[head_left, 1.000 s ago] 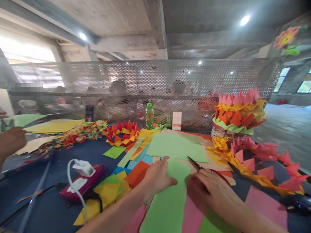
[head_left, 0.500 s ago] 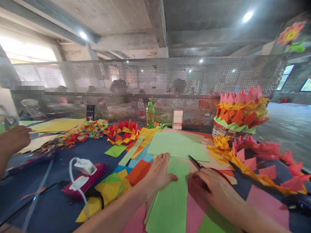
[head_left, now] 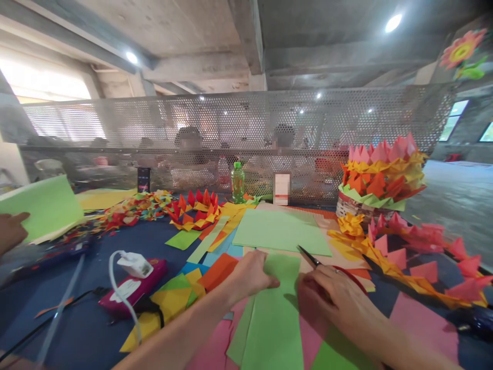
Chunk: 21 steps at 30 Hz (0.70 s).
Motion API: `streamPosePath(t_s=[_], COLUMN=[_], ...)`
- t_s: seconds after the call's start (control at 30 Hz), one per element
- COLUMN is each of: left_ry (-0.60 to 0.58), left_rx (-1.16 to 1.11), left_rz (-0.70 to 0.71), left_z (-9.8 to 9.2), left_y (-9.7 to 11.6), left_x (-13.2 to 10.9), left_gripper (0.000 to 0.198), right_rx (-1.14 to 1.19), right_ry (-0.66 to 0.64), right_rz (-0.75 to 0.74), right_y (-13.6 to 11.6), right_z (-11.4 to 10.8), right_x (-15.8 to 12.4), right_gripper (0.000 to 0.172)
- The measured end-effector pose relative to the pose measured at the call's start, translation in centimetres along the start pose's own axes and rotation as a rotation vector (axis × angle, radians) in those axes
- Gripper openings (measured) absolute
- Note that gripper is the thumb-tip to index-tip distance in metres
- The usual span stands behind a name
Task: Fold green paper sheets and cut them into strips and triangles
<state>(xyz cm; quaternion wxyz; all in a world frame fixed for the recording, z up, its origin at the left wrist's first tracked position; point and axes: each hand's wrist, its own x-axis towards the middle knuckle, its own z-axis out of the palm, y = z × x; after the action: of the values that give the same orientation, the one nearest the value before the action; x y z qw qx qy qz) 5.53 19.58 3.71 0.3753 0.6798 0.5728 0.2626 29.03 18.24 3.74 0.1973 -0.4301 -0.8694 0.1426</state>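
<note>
Long light-green paper sheets lie stacked in front of me, a lower layer showing along the left edge. My left hand is closed on their upper left edge, thumb on top and fingertips partly hidden. My right hand holds scissors with dark blades and red handles; the blades point up and left, away from the stack. Its fingers curl beside the stack's right edge, and I cannot tell if they touch it. Just beyond lies a wide pale-green sheet.
A co-worker's hand holds a green sheet at far left. A purple power strip with white charger lies left. A green bottle stands behind. Folded-paper rings and a stacked paper basket are right; paper scraps lie left.
My left hand has drawn in its fingers and shifted slightly toward me. The stack's lower layer shows more at the left. The co-worker's hand has raised a green sheet.
</note>
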Motion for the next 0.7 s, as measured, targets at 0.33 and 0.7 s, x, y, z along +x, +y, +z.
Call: streamPosePath(t_s=[0.33,0.7], left_ry=[0.297,0.064], left_rx=[-0.976,-0.383], left_rz=[0.020,0.131], left_z=[-0.5,-2.4], left_y=[1.1,-0.5], left_x=[-0.1,0.3], left_gripper=[0.031,0.067], right_rx=[0.683,0.983], right_ry=[0.024,0.286], right_rz=[0.196,0.421], right_y=[-0.6,1.1], right_z=[-0.2,-0.3], right_x=[0.1,1.3], right_gripper=[0.061,0.027])
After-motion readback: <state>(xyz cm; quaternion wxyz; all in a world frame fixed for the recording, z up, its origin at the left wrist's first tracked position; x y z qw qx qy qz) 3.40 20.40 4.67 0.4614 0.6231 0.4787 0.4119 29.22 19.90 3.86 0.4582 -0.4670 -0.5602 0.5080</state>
